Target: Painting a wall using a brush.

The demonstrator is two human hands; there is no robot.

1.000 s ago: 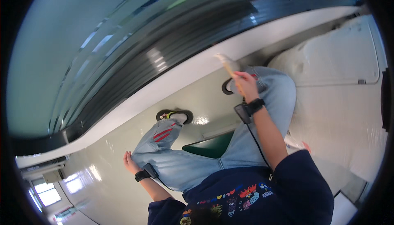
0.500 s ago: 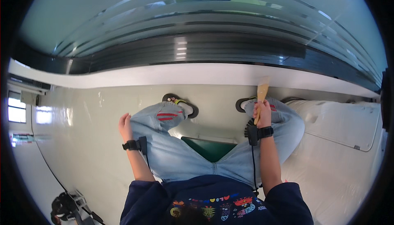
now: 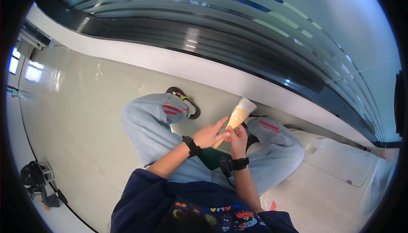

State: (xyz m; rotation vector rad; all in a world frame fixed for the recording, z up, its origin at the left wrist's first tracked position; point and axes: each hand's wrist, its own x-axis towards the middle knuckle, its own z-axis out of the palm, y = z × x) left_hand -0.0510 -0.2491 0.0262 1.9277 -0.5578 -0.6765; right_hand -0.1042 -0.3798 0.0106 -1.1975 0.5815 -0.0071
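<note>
A flat paintbrush with a pale wooden handle and a whitish end tilts up and to the right between my knees. My right hand is closed around its handle. My left hand has come in from the left, its thumb and a finger stretched apart. Those fingertips meet the handle beside my right fingers, and the handle's lower tip shows beneath them. Black straps with small devices sit on both wrists.
A dark green seat shows between my legs. Ahead runs a white ledge below a dark frame and striped glass. On the right stands a plastic-covered white panel. A person is at the lower left.
My left hand has moved from beside my left knee to the brush. My right hand has drawn the brush inward and tilted it to the right. The view has turned.
</note>
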